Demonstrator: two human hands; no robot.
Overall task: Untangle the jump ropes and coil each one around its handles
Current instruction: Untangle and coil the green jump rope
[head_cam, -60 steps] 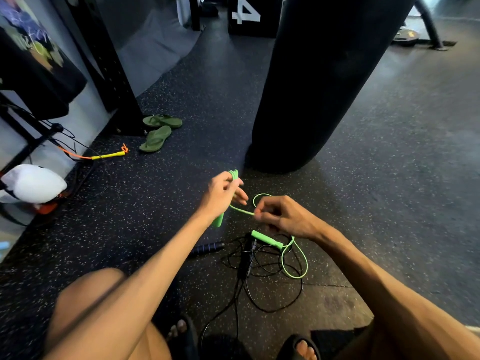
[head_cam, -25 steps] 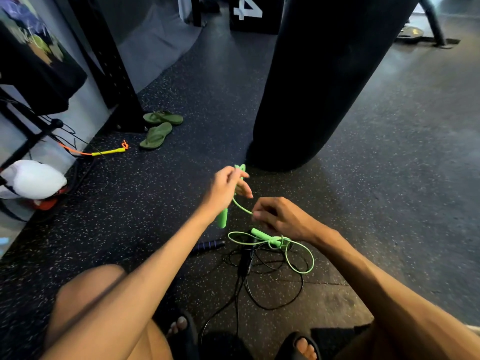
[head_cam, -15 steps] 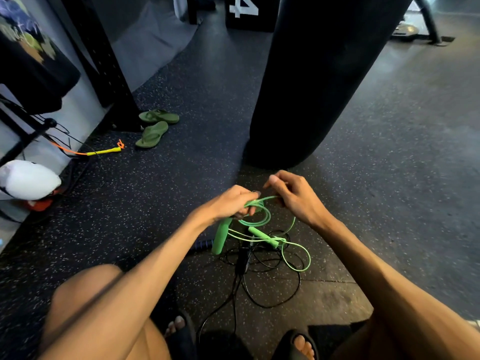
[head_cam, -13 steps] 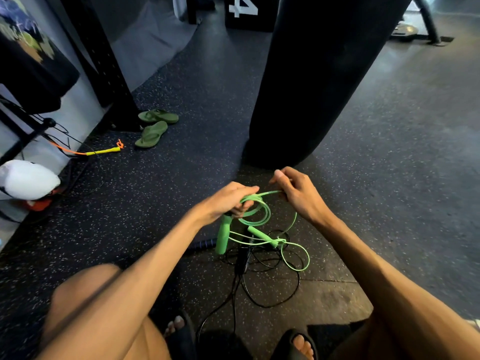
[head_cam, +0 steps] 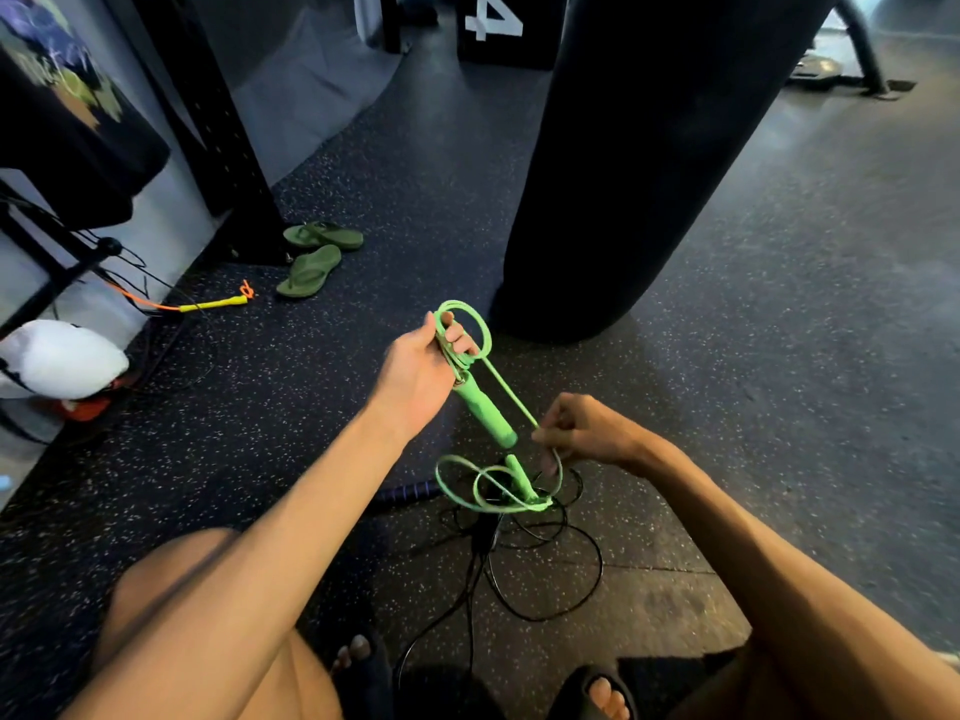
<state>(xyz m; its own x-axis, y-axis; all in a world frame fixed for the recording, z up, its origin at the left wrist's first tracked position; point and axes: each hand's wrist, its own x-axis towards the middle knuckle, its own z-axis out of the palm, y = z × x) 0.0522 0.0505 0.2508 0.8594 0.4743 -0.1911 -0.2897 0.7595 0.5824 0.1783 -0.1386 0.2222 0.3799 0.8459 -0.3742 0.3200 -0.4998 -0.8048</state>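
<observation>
My left hand [head_cam: 418, 368] grips the top of a green jump rope handle [head_cam: 483, 413], held tilted above the floor, with a loop of green cord [head_cam: 475, 324] wound at its upper end. A taut stretch of green cord runs down to my right hand [head_cam: 584, 433], which pinches it. The second green handle [head_cam: 519, 478] lies on the floor among loose green loops [head_cam: 457, 485]. Under them sprawls a black jump rope [head_cam: 545, 574], with a dark handle [head_cam: 402, 496] to the left.
A big black punching bag [head_cam: 639, 158] stands just beyond my hands. Green flip-flops [head_cam: 311, 262] and a yellow-orange rope [head_cam: 208, 304] lie at the left by a black rack post [head_cam: 218, 148]. A white bag [head_cam: 62, 358] sits far left. My feet [head_cam: 597, 693] are below.
My left hand has lifted the handle up and away. My right hand has dropped from beside the handle's top towards the floor, drawing the cord taut. A loop now sits at the handle's top.
</observation>
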